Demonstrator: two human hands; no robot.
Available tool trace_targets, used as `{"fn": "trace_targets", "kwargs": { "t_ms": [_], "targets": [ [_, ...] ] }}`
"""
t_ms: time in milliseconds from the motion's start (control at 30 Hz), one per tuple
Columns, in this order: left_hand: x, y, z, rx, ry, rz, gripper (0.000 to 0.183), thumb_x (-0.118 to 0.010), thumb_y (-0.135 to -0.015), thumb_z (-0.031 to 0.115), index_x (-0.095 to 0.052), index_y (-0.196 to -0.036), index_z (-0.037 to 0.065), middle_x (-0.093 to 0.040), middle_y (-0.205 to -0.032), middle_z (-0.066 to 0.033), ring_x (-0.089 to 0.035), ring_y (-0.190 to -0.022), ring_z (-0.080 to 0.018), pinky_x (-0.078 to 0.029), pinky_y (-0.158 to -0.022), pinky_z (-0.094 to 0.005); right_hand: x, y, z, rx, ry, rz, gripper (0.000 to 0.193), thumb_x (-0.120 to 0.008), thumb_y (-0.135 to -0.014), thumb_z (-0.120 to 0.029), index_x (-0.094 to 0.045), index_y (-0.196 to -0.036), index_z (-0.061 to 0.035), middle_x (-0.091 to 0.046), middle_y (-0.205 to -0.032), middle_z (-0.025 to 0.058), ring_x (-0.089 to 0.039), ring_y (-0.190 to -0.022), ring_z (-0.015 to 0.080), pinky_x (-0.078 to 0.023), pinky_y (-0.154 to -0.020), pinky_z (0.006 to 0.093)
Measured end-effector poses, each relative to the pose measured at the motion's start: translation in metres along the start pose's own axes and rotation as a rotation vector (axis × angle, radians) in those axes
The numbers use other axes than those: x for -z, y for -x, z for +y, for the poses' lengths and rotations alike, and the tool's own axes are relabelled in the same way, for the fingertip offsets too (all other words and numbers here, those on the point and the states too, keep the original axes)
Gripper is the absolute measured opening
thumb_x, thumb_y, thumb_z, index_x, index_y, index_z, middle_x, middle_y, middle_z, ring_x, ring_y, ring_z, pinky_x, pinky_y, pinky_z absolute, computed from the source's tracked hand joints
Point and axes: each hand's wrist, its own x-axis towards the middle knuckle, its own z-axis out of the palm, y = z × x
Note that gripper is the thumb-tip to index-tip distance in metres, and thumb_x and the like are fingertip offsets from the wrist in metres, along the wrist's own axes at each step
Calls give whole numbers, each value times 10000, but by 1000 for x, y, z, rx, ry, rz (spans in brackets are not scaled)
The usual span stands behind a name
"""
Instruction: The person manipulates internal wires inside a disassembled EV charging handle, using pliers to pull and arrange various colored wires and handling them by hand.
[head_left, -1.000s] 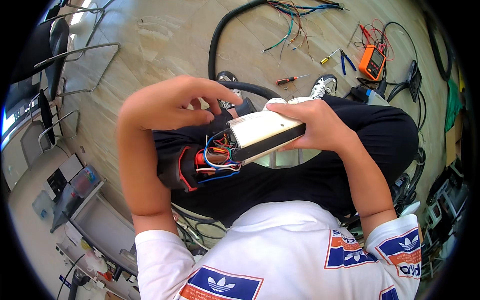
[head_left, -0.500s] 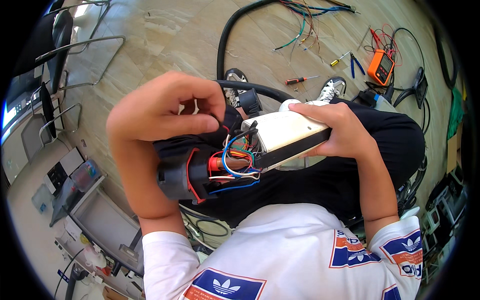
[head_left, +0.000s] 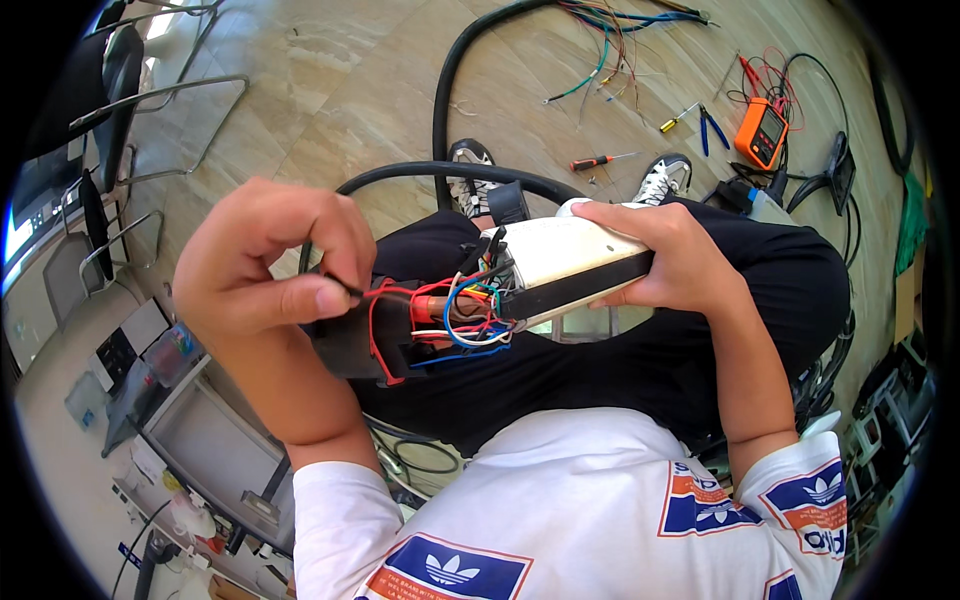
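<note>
My right hand (head_left: 685, 255) is wrapped round a white connector housing (head_left: 570, 258) with a black stripe, held above my lap. Blue, white, red and green wires (head_left: 470, 310) spill from its open left end, around copper-coloured parts. They run to a black round connector head (head_left: 365, 340) with a red edge, which lies under my left forearm. Between thumb and fingers, my left hand (head_left: 285, 265) pinches a thin black-covered wire end (head_left: 345, 288). A red wire (head_left: 390, 287) stretches from the pinch toward the bundle.
A thick black cable (head_left: 445, 100) curves over the tiled floor. Ahead lie an orange multimeter (head_left: 763, 132), blue-handled pliers (head_left: 714, 130), an orange-and-black screwdriver (head_left: 592, 161) and a yellow screwdriver (head_left: 672, 124). Metal-framed chairs (head_left: 170, 120) stand at left.
My left hand has moved left and down, away from the housing, drawing the black wire end with it. The connector head has shifted slightly; my right hand keeps its hold.
</note>
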Motion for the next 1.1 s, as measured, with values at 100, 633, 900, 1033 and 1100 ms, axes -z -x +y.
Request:
{"fn": "trace_targets", "kwargs": {
  "t_ms": [100,633,900,1033,1100],
  "targets": [
    [1,-4,-5,-211,-63,-107,253,-819,-871,194,-682,-837,-17,-741,-940,-184,-719,-869,-340,-569,-847,-416,2,0,-1,-46,2,-49,815,-955,-609,-200,-654,-1359,-92,-756,-1103,165,-746,-961,338,-571,-866,350],
    [-16,-31,-7,139,56,-228,157,-619,-997,94,-688,-1010,-47,-753,-847,-167,-730,-748,-258,-558,-683,-309,-1,4,6,-24,89,-76,802,-953,-598,-189,-662,-1339,-82,-756,-1065,162,-745,-924,346,-577,-834,356],
    [-38,-49,-3,384,-254,-122,266,-659,-857,31,-643,-1111,-47,-647,-629,-90,-608,-547,-140,-435,-543,-263,-3,3,7,-44,86,-71,793,-952,-602,-207,-667,-1335,-96,-755,-1057,155,-742,-908,341,-575,-822,359],
    [-45,-45,-17,329,-411,-102,259,-709,-774,26,-691,-1029,-13,-611,-609,-97,-549,-491,-191,-408,-509,-300,-3,3,9,-44,84,-79,794,-953,-607,-216,-665,-1338,-98,-755,-1059,155,-741,-906,340,-575,-820,361],
    [-47,-46,-15,359,-478,-88,243,-708,-755,25,-705,-997,7,-609,-612,-105,-561,-507,-244,-429,-521,-331,-3,3,8,-53,84,-90,795,-952,-610,-217,-663,-1341,-96,-755,-1070,155,-741,-912,341,-575,-824,363]
  ]
}}
